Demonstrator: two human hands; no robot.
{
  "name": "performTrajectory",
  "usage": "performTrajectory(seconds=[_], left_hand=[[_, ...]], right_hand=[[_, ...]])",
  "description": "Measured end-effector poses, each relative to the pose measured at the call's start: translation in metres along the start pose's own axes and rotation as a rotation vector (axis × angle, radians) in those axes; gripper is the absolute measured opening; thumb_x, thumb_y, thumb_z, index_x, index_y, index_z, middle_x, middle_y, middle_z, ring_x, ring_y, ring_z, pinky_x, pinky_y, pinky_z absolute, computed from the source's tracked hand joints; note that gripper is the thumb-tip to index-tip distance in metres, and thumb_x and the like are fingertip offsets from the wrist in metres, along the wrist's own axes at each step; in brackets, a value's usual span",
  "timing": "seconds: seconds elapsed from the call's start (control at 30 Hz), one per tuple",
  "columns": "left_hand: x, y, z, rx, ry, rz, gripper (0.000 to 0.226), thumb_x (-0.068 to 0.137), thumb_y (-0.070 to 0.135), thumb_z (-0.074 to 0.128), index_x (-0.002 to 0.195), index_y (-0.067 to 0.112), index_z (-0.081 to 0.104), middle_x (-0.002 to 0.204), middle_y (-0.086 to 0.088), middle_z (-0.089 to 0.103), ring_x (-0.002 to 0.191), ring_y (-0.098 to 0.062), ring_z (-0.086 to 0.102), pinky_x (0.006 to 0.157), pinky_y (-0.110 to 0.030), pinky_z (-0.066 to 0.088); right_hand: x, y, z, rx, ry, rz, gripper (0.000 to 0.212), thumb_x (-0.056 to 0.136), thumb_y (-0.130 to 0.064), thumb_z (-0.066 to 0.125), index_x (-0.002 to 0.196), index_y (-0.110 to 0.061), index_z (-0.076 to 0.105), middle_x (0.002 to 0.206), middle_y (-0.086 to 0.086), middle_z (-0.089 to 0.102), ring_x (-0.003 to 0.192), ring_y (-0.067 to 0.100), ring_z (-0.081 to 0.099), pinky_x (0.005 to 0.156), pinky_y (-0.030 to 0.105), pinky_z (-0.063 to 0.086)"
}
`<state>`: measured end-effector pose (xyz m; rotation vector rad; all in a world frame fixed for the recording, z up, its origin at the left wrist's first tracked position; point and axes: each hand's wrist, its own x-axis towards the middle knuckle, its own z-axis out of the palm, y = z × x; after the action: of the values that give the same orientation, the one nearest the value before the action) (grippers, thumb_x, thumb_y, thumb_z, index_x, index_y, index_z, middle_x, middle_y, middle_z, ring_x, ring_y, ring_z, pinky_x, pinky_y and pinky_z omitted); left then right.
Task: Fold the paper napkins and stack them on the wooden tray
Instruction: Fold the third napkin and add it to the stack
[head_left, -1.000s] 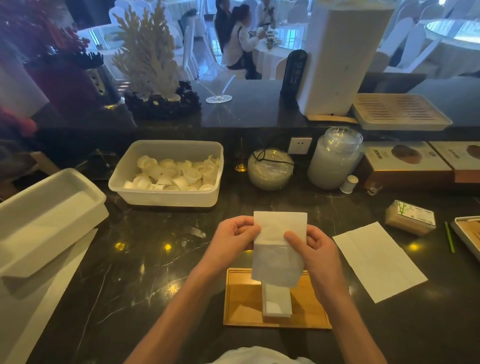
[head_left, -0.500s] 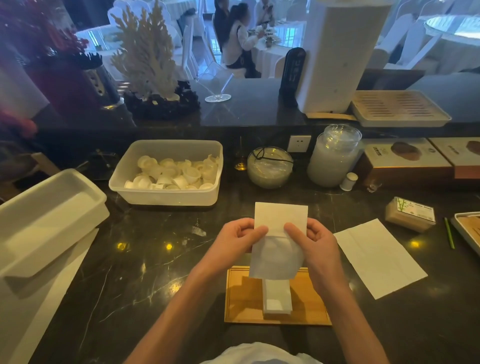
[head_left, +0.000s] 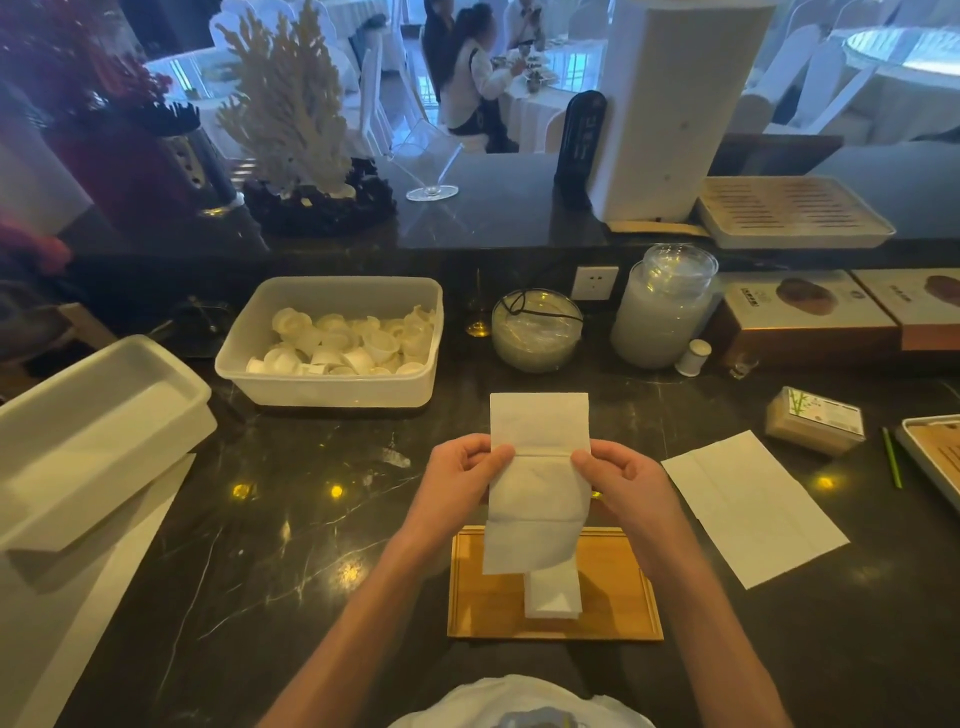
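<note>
At frame centre our left hand (head_left: 465, 480) and right hand (head_left: 621, 480) pinch a half-folded napkin (head_left: 537, 483) above the tray (head_left: 613, 608), where a small stack (head_left: 553, 597) lies. One flat sheet (head_left: 753, 506) waits at right.

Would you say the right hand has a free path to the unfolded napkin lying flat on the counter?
Probably yes: the flat napkin lies uncovered just right of the right hand, though that hand is pinching the held napkin.

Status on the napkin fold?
Both hands, left and right, pinch napkin above wooden tray. Folded stack on tray. Nothing in the way.
</note>
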<state>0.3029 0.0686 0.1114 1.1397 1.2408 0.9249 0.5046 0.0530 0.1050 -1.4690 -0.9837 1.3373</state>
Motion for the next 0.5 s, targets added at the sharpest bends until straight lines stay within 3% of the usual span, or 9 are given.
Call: performTrajectory(seconds=[0.23,0.37,0.5], left_hand=[[-0.001,0.001,-0.007,-0.051,-0.044,-0.027,0.012,0.099,0.027,0.062,0.103,0.027,0.073,0.098,0.012,0.079,0.095,-0.006,0.076,0.067,-0.017,0.060],[-0.001,0.004,-0.012,-0.087,-0.148,0.016,0.023,0.097,0.018,0.066,0.115,0.032,0.070,0.112,0.008,0.078,0.106,-0.014,0.075,0.077,-0.028,0.064],[-0.003,0.010,-0.012,-0.074,-0.132,0.049,0.022,0.096,0.018,0.067,0.099,0.036,0.079,0.104,0.009,0.079,0.100,-0.011,0.076,0.071,-0.026,0.063]], right_hand=[[0.000,0.000,-0.007,0.000,-0.021,-0.010,0.011,0.092,-0.027,0.073,0.102,-0.032,0.074,0.095,-0.015,0.079,0.089,0.005,0.076,0.062,0.022,0.062],[-0.003,-0.001,-0.010,0.066,-0.044,-0.070,0.016,0.093,-0.028,0.072,0.104,-0.039,0.074,0.104,-0.012,0.079,0.095,0.010,0.077,0.067,0.027,0.064],[-0.006,-0.005,-0.015,0.053,-0.120,-0.118,0.021,0.089,-0.027,0.075,0.105,-0.040,0.074,0.106,-0.011,0.078,0.099,0.010,0.075,0.069,0.026,0.063]])
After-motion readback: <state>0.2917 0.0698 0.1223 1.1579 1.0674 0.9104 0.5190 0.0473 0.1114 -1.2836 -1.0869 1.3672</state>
